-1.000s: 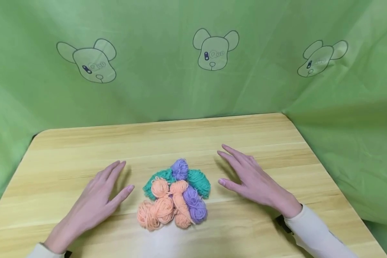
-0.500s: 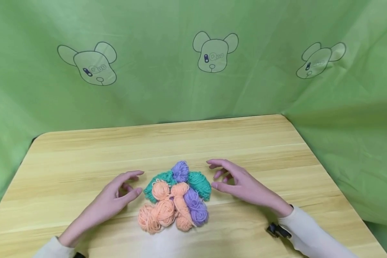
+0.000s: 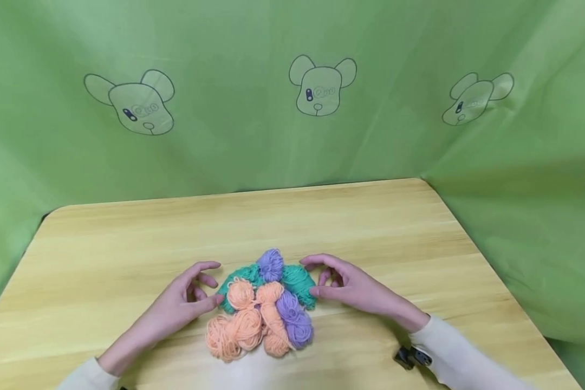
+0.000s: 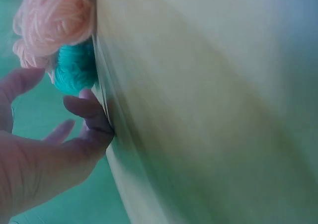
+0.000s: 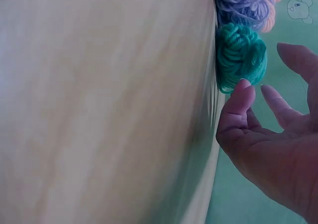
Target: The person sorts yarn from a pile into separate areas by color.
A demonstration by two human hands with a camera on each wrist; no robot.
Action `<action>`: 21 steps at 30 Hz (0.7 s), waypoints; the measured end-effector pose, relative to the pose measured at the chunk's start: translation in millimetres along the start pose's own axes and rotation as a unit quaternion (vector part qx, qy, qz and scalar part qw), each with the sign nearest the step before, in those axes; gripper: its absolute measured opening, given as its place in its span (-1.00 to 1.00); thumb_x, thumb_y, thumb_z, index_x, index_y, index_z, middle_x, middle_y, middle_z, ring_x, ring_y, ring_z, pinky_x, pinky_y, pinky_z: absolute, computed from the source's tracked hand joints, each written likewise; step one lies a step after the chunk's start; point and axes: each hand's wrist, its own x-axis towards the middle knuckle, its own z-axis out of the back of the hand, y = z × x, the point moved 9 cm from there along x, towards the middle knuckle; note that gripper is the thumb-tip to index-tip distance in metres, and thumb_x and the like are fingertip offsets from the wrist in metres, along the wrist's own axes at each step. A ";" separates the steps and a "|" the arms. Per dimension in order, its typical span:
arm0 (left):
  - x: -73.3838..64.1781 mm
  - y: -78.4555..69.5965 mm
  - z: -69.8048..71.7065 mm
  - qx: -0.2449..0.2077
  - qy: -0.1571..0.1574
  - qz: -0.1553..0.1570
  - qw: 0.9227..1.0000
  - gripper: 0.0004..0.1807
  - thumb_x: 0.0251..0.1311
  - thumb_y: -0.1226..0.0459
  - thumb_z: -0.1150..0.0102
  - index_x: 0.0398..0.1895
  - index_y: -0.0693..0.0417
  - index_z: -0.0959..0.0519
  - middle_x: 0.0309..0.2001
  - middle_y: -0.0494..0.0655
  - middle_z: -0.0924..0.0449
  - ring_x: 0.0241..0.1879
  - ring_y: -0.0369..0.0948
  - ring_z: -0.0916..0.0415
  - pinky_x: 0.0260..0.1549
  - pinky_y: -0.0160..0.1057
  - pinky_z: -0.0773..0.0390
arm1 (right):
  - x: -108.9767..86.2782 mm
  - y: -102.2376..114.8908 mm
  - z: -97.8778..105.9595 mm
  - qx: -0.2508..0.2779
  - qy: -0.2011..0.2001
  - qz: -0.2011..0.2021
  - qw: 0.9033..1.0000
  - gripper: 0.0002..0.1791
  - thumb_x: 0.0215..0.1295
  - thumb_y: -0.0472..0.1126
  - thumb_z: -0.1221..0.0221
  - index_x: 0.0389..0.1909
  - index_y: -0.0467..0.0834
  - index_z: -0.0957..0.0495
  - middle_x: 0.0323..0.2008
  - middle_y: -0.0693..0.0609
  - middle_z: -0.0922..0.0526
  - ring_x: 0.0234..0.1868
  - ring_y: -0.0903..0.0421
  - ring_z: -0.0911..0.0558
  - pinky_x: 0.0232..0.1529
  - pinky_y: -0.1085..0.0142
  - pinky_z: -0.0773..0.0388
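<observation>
In the head view, a pile of yarn skeins lies mid-table: peach yarn [image 3: 247, 329] in front, purple yarn [image 3: 297, 320] at right with another purple skein at the back, and teal yarn [image 3: 298, 283] showing on both sides beneath. My left hand [image 3: 187, 295] is at the pile's left, fingers loosely bent, thumb tip right at the teal end. At the right, my right hand [image 3: 353, 284] has thumb and forefinger spread around the other teal end. The right wrist view shows a fingertip overlapping the teal skein [image 5: 241, 57], with the fingers wide apart. Neither hand grips yarn.
The pale wooden table [image 3: 141, 238] extends around the pile to a rounded far edge. Green curtains [image 3: 244, 124] printed with bear heads hang behind and at the sides. A black wrist strap buckle [image 3: 411, 357] sits by the right sleeve [image 3: 460, 349].
Both hands have moved inward to the pile, from wide apart to its two sides. Their fingers have gone from nearly straight to loosely bent. The yarn keeps its arrangement.
</observation>
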 end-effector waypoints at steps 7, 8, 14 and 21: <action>-0.7 -1.5 -6.0 0.001 0.021 -0.021 1.000 -0.21 0.23 0.33 -0.55 0.52 0.23 -0.44 0.03 0.11 -0.58 -0.23 -0.11 -0.53 -0.32 -0.30 -0.58 | 4.8 -0.3 -11.9 -0.007 0.029 -0.004 1.000 -0.27 0.45 -0.17 -0.43 0.58 -0.03 -0.42 -0.10 -0.12 -0.60 -0.15 -0.04 -0.54 -0.19 0.34 -0.52; 0.0 -1.9 -6.5 0.003 0.022 -0.023 1.000 -0.21 0.22 0.34 -0.55 0.52 0.21 -0.45 0.03 0.10 -0.58 -0.24 -0.11 -0.53 -0.32 -0.30 -0.59 | 6.2 0.0 -13.0 -0.013 0.031 -0.001 0.999 -0.27 0.45 -0.17 -0.43 0.58 -0.02 -0.42 -0.13 -0.11 -0.60 -0.16 -0.02 -0.54 -0.20 0.34 -0.52; 4.8 -4.8 -9.4 0.022 0.021 -0.036 0.999 -0.25 0.16 0.40 -0.57 0.47 0.15 -0.54 -0.02 0.08 -0.59 -0.29 -0.13 -0.53 -0.34 -0.30 -0.59 | 12.3 0.2 -13.0 -0.053 0.016 0.009 0.998 -0.33 0.38 -0.20 -0.47 0.48 -0.04 -0.53 -0.16 -0.06 -0.59 -0.21 0.03 -0.55 -0.22 0.31 -0.57; 8.0 -0.1 -13.2 0.034 0.021 -0.034 0.999 -0.38 0.15 0.43 -0.52 0.34 0.06 -0.65 -0.09 0.04 -0.59 -0.32 -0.13 -0.49 -0.35 -0.29 -0.54 | 14.9 -4.8 -11.1 -0.071 0.002 -0.011 0.997 -0.52 0.35 -0.18 -0.49 0.26 -0.05 -0.64 -0.35 0.03 -0.60 -0.32 0.09 -0.55 -0.30 0.32 -0.53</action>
